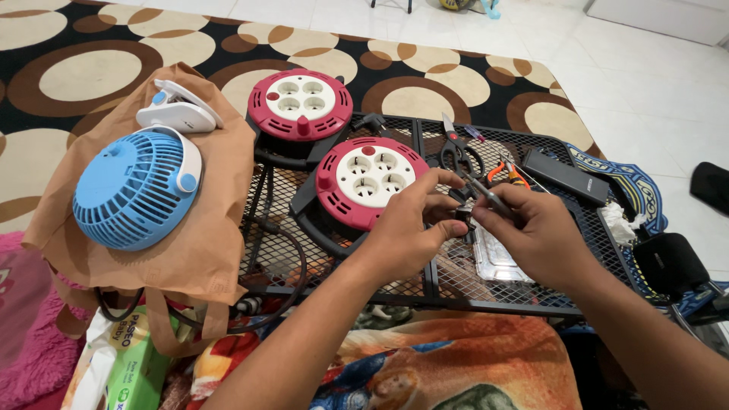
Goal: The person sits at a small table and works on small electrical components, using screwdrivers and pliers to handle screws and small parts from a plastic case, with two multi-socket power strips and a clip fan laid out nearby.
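A green and white tissue pack (133,372) is seen below the brown paper bag (190,243), at its lower edge; its printed label is partly hidden.

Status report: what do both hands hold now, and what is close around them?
Left hand pinches small dark part. Right hand holds screwdriver on it. Red cable reel beside.

Left hand (406,228) and right hand (531,231): both bare, no gloves, rings or watch; forearms uncovered, no sleeves in view
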